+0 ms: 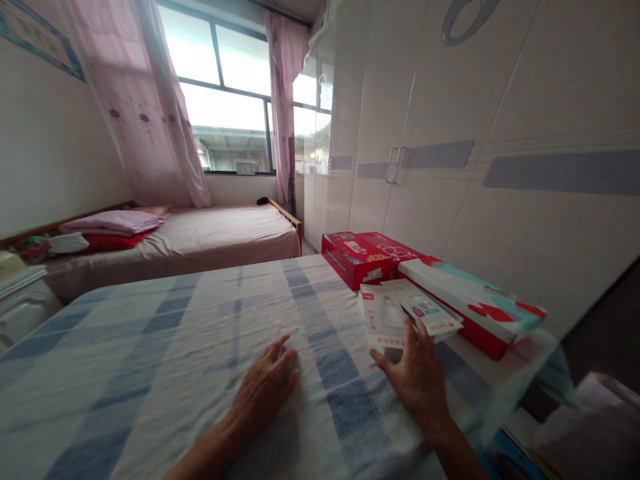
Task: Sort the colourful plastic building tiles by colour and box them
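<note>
White pkg (383, 315) is laid just in front of red box (357, 260), w/ long box (475, 303) set to red box's R. Pkg's near edge is overlapped by R hand (417, 377), fingers spread wide, no grip seen; contact can't be told. L hand (267, 381), fingers loosely parted, nothing held, is seen nearer & L of red box, over tablecloth (190, 373).

Cannot read the small print on the white packets (383, 317) or on the red box (345, 267). Cannot tell touch from near miss between the right hand (419, 375) and the packets, partly hidden behind its fingers. Cannot make out the tiny black item (263, 201) on the bed (225, 230). Can see only part of the wall picture (43, 37), cut off at upper left, and of both forearms (213, 448), cut off below.
</note>
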Motion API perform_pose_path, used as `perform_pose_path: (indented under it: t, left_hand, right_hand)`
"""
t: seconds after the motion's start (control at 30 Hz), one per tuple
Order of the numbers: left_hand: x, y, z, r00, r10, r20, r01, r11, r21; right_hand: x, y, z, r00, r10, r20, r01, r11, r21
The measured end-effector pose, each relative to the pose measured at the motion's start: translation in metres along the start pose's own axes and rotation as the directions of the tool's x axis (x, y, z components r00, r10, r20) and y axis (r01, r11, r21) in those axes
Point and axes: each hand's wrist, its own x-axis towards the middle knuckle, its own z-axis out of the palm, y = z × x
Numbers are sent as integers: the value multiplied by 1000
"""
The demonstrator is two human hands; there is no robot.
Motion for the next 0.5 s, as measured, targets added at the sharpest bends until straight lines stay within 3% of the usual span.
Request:
perform_pose_path:
  t: [0.17,0.33,0.5]
  left_hand:
    - [0,2,-3,999,-21,27,23,998,-52]
    - [0,2,-1,997,-60,45,64,992,-106]
    - [4,5,-4,990,-137,19,134,926,-354]
  right_hand:
    - [8,-8,3,1000,-10,-12,9,997,-76]
    - [9,-11,-5,995,-36,88,48,990,-136]
    - [1,-30,-13,978,-88,189,91,996,-9]
